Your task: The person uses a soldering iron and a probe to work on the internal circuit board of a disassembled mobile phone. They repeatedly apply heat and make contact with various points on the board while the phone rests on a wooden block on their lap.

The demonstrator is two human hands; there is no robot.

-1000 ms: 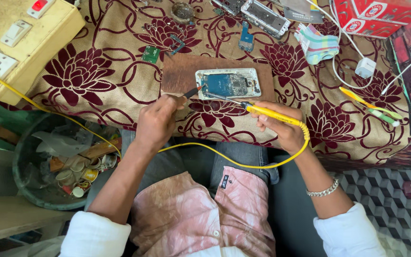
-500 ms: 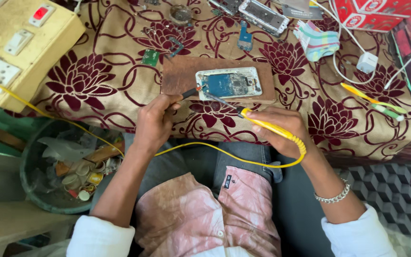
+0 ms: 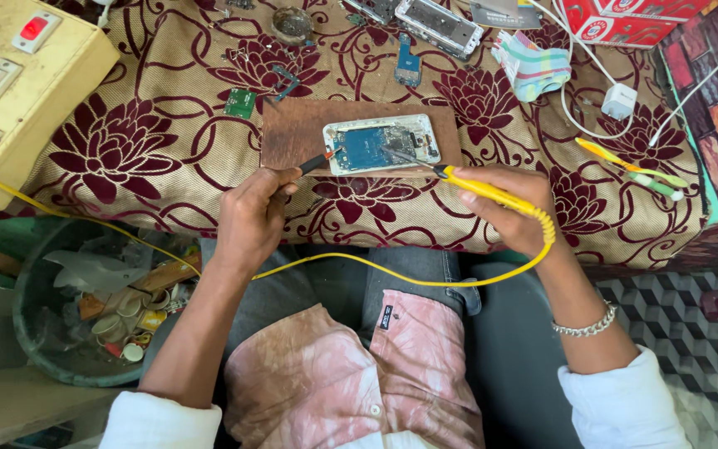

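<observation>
Soldering going on: right hand (image 3: 515, 214) is wrapped around the yellow soldering iron (image 3: 492, 193), tip on the opened phone (image 3: 381, 145) lying on the brown board (image 3: 292, 133). Left hand (image 3: 251, 218) pinches a thin dark tool (image 3: 316, 162) at the phone's left edge. I'd say brace both wrists on the table (image 3: 159, 158) and keep touches brief.

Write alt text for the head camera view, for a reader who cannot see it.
A seated person works on an opened phone lying on a brown board on a floral cloth: the right hand holds a yellow soldering iron to it, the left hand a thin dark tool. Small circuit boards and cables lie around.
</observation>
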